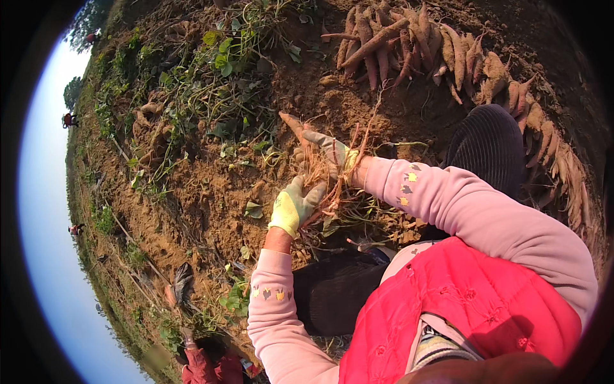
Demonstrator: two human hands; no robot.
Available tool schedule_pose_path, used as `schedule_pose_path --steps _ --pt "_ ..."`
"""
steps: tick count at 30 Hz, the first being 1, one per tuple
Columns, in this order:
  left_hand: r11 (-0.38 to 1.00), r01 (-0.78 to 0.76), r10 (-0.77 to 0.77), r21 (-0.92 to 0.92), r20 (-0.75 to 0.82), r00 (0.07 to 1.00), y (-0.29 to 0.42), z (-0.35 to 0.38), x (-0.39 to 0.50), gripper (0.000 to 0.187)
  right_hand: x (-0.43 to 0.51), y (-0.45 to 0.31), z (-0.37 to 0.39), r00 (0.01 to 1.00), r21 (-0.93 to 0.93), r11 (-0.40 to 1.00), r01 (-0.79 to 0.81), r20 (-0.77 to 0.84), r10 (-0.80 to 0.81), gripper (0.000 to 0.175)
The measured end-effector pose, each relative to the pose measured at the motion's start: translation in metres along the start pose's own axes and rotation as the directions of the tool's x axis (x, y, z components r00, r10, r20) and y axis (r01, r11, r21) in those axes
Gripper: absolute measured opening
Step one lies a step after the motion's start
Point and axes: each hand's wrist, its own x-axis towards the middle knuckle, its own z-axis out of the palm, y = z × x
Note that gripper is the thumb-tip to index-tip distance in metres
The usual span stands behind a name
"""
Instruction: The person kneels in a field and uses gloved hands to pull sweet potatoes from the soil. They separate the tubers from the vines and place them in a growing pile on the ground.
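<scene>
My right hand [336, 151], in a grey and yellow work glove, is around a cluster of sweet potatoes with thin roots. One reddish sweet potato [293, 126] points out past its fingers. My left hand [293, 204], gloved the same way, grips the stringy roots and stems [331, 201] on the near side of the cluster. Long thin roots rise past my right wrist. Below the hands lie cut vines [364, 216] on loose brown soil, close to my dark trouser leg [336, 293].
Dug sweet potatoes [379, 43] lie in a long curved row beside my knee [487, 144]. Leafy vines [225, 72] cover the upper left, with more sweet potatoes [151, 129] among them. Another person's red sleeve [199, 367] shows at the bottom; distant people [70, 120] stand near the field edge.
</scene>
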Motion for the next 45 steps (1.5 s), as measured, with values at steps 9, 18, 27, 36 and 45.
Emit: schedule_pose_path --steps 9,18,27,36,45 --pt "0.883 0.033 -0.036 0.467 -0.002 0.999 -0.009 0.02 0.019 0.031 -0.011 0.016 0.0 0.986 -0.398 0.916 -0.04 -0.162 -0.027 0.025" --pt "0.851 -0.059 0.119 0.521 -0.081 0.99 0.003 0.021 0.024 0.023 -0.052 0.002 0.048 0.868 -0.709 0.673 0.208 -0.184 -0.462 0.035" --pt "0.799 -0.248 0.233 0.548 0.099 0.967 0.083 0.045 -0.013 0.013 -0.003 -0.022 -0.051 0.743 -0.999 0.012 0.034 0.017 -0.67 0.027" --pt "0.752 0.041 0.083 0.658 -0.156 0.984 0.001 -0.041 -0.028 0.014 -0.011 -0.054 -0.059 0.757 -0.931 0.029 0.365 0.278 -0.591 0.037" --pt "0.615 0.583 -0.507 0.531 -0.299 0.808 -0.194 -0.101 -0.126 0.039 -0.056 -0.092 0.001 0.797 -0.557 0.619 0.554 0.14 -0.588 0.04"
